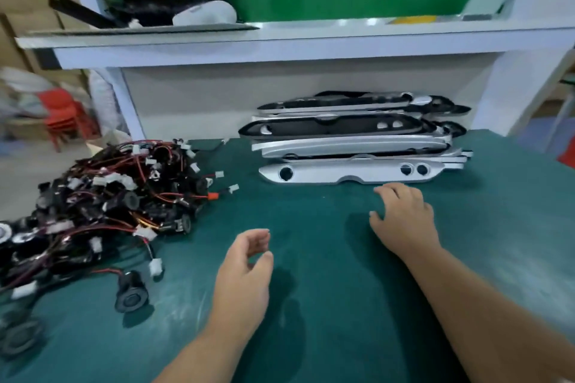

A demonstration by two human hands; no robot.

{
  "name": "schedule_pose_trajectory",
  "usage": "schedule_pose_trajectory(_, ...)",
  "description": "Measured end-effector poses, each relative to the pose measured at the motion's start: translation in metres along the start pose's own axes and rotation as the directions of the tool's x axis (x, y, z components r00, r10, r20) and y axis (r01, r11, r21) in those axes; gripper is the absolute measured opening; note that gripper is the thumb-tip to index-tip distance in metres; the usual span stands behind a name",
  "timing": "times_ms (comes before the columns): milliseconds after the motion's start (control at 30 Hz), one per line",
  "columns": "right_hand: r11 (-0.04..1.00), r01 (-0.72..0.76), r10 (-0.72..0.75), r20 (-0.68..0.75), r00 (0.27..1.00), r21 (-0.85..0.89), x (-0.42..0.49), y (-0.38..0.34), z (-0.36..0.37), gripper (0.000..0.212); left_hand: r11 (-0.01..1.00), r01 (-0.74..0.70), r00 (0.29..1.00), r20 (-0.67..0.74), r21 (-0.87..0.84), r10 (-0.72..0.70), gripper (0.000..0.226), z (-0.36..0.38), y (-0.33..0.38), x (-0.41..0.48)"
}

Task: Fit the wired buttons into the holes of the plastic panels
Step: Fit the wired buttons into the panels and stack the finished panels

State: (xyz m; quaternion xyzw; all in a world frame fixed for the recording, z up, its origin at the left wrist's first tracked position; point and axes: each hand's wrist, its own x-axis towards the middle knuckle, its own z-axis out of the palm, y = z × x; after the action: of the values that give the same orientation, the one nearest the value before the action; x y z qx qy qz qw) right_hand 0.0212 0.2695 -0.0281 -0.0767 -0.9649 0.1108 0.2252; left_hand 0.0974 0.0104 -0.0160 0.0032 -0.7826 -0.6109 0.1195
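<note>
Over open mat (504,196) right of the button heap (102,202), left hand (245,264) and right hand (404,221) hover empty, loose-fingered, the right near the panel stack (351,146)'s edge.

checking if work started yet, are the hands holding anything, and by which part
Nothing is held. The left hand is loosely curled and empty above the mat; the right hand is open just short of the front panel.

Left grip (245,274), right grip (404,221) and forearms (466,305) all bare
</note>
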Motion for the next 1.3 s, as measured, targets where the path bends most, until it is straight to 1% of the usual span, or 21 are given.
schedule_pose_trajectory(133, 0.998, -0.016, 0.016, 0.0, 1.0, -0.066, 0.046, 0.004, 0.021, 0.05, 0.997, -0.001, 1.0, 0.016, 0.074, 0.0, 0.035, 0.01, -0.003, 0.013)
schedule_pose_trajectory(333, 0.987, 0.033, -0.031, 0.016, 0.999, -0.155, 0.106, -0.001, 0.046, 0.056, 0.984, 0.006, 0.999, 0.032, 0.178, -0.012, 0.04, 0.014, -0.006, 0.022)
schedule_pose_trajectory(433, 0.978, 0.05, -0.043, 0.042, 0.998, -0.202, 0.119, -0.001, 0.047, 0.06, 0.977, 0.002, 0.999, 0.04, 0.214, -0.011, 0.04, 0.013, -0.004, 0.025)
schedule_pose_trajectory(567, 0.944, 0.098, -0.076, 0.082, 0.994, -0.316, 0.114, 0.002, 0.04, 0.063, 0.975, 0.056, 0.998, 0.011, 0.217, -0.06, 0.037, 0.013, -0.004, 0.018)
schedule_pose_trajectory(600, 0.941, 0.109, -0.075, 0.117, 0.99, -0.32, 0.11, 0.001, 0.037, 0.064, 0.978, 0.055, 0.998, 0.016, 0.204, -0.059, 0.037, 0.013, -0.004, 0.018)
schedule_pose_trajectory(667, 0.954, 0.123, -0.061, 0.226, 0.972, -0.274, 0.102, 0.0, 0.03, 0.06, 0.983, 0.047, 0.998, 0.033, 0.178, -0.054, 0.036, 0.011, -0.004, 0.017)
schedule_pose_trajectory(733, 0.975, 0.083, -0.014, 0.316, 0.949, -0.207, 0.088, 0.001, 0.02, 0.054, 0.986, 0.036, 0.997, 0.065, 0.164, -0.048, 0.032, 0.009, -0.004, 0.018)
schedule_pose_trajectory(800, 0.987, 0.04, 0.013, 0.33, 0.944, -0.155, 0.069, 0.005, 0.007, 0.049, 0.986, 0.017, 0.995, 0.097, 0.168, -0.034, 0.029, 0.008, -0.003, 0.017)
schedule_pose_trajectory(867, 0.99, 0.03, 0.015, 0.312, 0.95, -0.139, 0.044, 0.009, -0.005, 0.048, 0.985, -0.001, 0.994, 0.106, 0.173, -0.018, 0.028, 0.007, -0.002, 0.016)
schedule_pose_trajectory(933, 0.987, 0.047, -0.004, 0.27, 0.963, -0.153, 0.018, 0.008, -0.019, 0.052, 0.985, -0.03, 0.996, 0.091, 0.167, 0.015, 0.03, 0.004, 0.0, 0.014)
schedule_pose_trajectory(967, 0.98, 0.06, -0.011, 0.253, 0.968, -0.189, 0.005, 0.007, -0.026, 0.056, 0.98, -0.063, 0.995, 0.094, 0.187, 0.046, 0.03, 0.003, 0.001, 0.013)
schedule_pose_trajectory(1033, 0.961, 0.085, -0.027, 0.217, 0.976, -0.264, -0.021, 0.004, -0.04, 0.065, 0.939, -0.173, 0.983, 0.117, 0.296, 0.144, 0.031, -0.003, 0.004, 0.007)
schedule_pose_trajectory(1067, 0.959, 0.099, -0.05, 0.183, 0.982, -0.266, -0.033, 0.004, -0.046, 0.065, 0.907, -0.234, 0.972, 0.097, 0.349, 0.214, 0.03, -0.01, 0.007, 0.004)
schedule_pose_trajectory(1100, 0.962, 0.111, -0.077, 0.146, 0.986, -0.249, -0.044, 0.005, -0.051, 0.063, 0.875, -0.28, 0.957, 0.045, 0.394, 0.286, 0.031, -0.019, 0.01, 0.004)
schedule_pose_trajectory(1133, 0.968, 0.119, -0.096, 0.11, 0.989, -0.221, -0.054, 0.006, -0.056, 0.06, 0.844, -0.292, 0.941, -0.022, 0.451, 0.337, 0.031, -0.031, 0.013, 0.004)
schedule_pose_trajectory(1167, 0.974, 0.114, -0.101, 0.072, 0.992, -0.195, -0.062, 0.009, -0.059, 0.057, 0.809, -0.27, 0.926, -0.089, 0.523, 0.367, 0.032, -0.046, 0.013, 0.007)
schedule_pose_trajectory(1200, 0.98, 0.094, -0.089, 0.035, 0.995, -0.176, -0.07, 0.011, -0.061, 0.057, 0.767, -0.206, 0.919, -0.149, 0.608, 0.365, 0.034, -0.063, 0.011, 0.01)
schedule_pose_trajectory(1233, 0.984, 0.061, -0.059, 0.017, 0.998, -0.167, -0.076, 0.013, -0.064, 0.058, 0.724, -0.095, 0.931, -0.196, 0.683, 0.308, 0.038, -0.081, 0.007, 0.014)
schedule_pose_trajectory(1267, 0.985, 0.023, -0.019, 0.025, 1.0, -0.169, -0.082, 0.013, -0.068, 0.06, 0.68, 0.049, 0.957, -0.23, 0.731, 0.178, 0.042, -0.098, 0.0, 0.016)
schedule_pose_trajectory(1300, 0.983, -0.001, 0.011, 0.051, 0.999, -0.181, -0.086, 0.014, -0.071, 0.061, 0.622, 0.187, 0.97, -0.244, 0.76, 0.006, 0.046, -0.112, -0.006, 0.016)
